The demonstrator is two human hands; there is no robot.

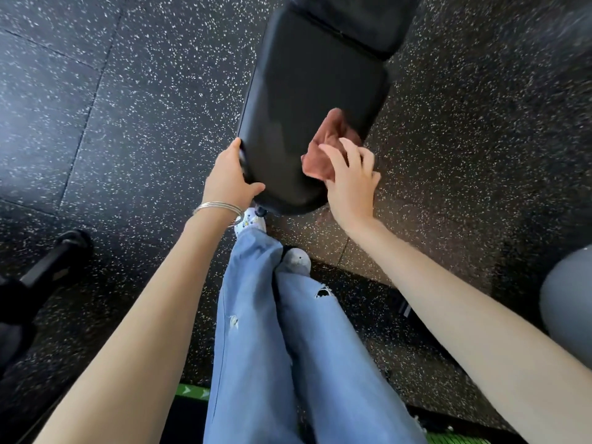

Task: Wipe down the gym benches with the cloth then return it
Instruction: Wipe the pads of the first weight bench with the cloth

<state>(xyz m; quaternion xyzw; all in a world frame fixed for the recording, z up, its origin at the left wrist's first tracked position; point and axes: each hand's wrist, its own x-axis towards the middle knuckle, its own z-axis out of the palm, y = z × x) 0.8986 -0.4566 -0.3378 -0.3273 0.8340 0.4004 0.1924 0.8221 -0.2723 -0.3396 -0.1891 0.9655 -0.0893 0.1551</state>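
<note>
1. Straight below the head camera, looks down on a black bench pad [307, 100] running lengthwise away from the viewer, with a second black pad [362, 20] just beyond it across a narrow gap.
2. At the near left corner of the bench pad, grips with the left hand [226, 177]: thumb laid on the top surface, fingers curled round the side edge.
3. On the left wrist, wears a set of thin silver bangles [221, 208].
4. Against the right edge of the bench pad, towards its near end, holds a reddish-brown cloth [334, 128] bunched under the right hand [350, 184], with the fingers curled loosely over the fabric and slightly blurred.
5. Beyond the right fingertips, leaves a fold of the cloth sticking up, touching the side of the pad.
6. Below the hands, shows blue jeans [256, 315] with small rips at both knees.
7. Under the near end of the pad, shows a light patterned shoe [251, 221], and just to its right a grey shoe [294, 259].
8. All around, shows a dark rubber floor [128, 107] flecked with white and laid in tiles with visible seams.
9. At the left edge, shows a black bar-shaped piece of equipment [54, 257], too dark to identify.
10. At the right edge, shows a grey rounded shape [567, 306], cut off by the frame.
11. Along the bottom, shows a green strip [192, 392] on the floor beside the jeans.
</note>
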